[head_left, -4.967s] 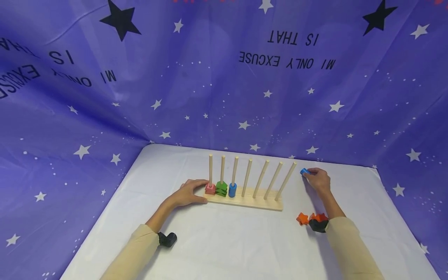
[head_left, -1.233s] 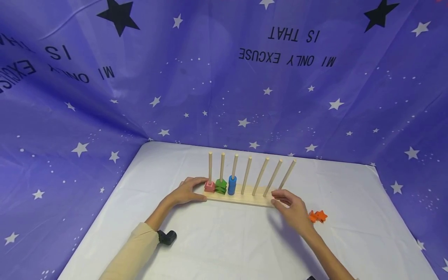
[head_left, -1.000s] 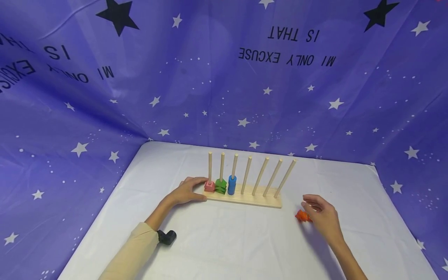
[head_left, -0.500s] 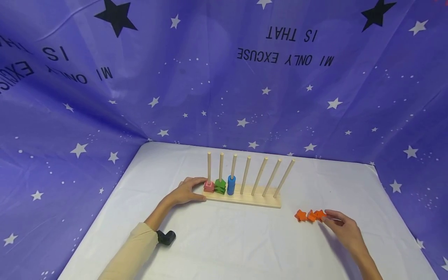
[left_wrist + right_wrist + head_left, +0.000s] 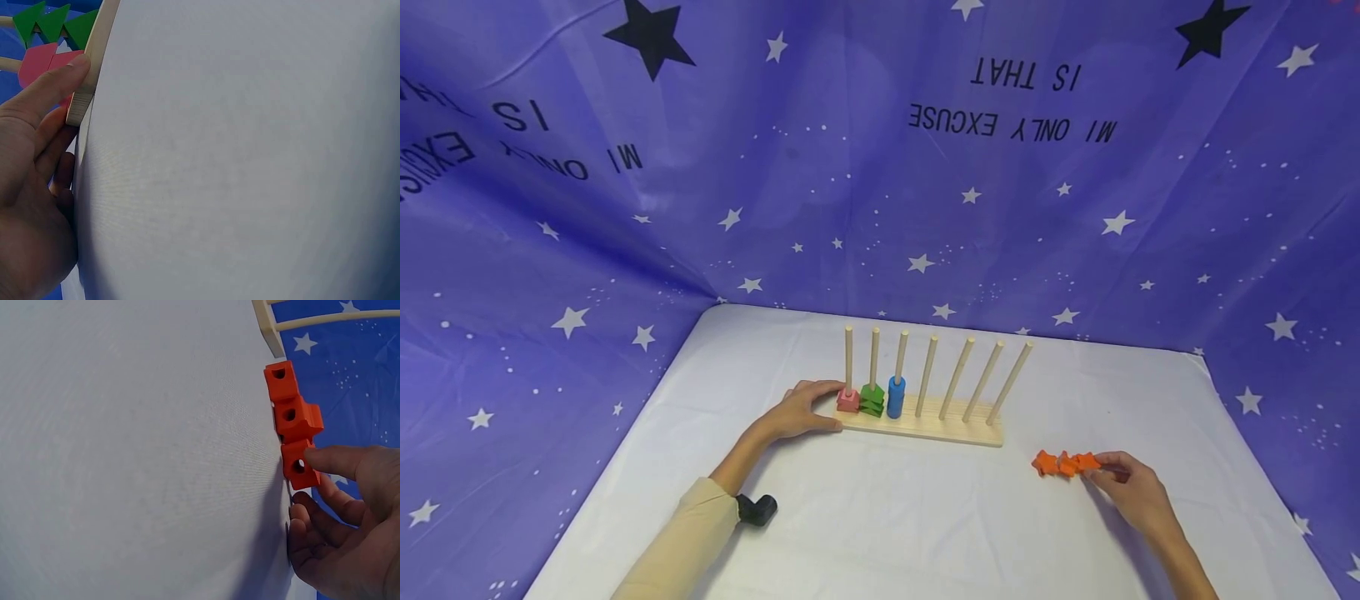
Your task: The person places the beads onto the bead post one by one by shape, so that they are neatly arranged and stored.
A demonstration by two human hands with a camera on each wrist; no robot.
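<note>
Seven-like pegs aside, the wooden peg board (image 5: 955,431) carries pink beads (image 5: 847,402), green beads (image 5: 872,401) and blue cylinder beads (image 5: 896,397) on its three leftmost pegs. My left hand (image 5: 796,414) grips the board's left end, its thumb (image 5: 69,76) on the near edge. Three orange star beads lie in a row right of the board: a left one (image 5: 1044,463), a middle one (image 5: 1067,465) and a right one (image 5: 1087,462). With thumb and forefinger, my right hand (image 5: 1138,492) pinches the right star bead. Holes show in the star beads in the right wrist view.
A white cloth (image 5: 895,525) covers the table. Purple star-printed fabric (image 5: 880,167) rises behind it and at both sides. A black device (image 5: 756,509) sits at the left wrist. Several bare pegs (image 5: 956,379) stand on the board's right part.
A second blue bead now sits on the third peg. My right hand has left the board, moved right past the star beads, and closed on the rightmost one. The left hand stays put.
</note>
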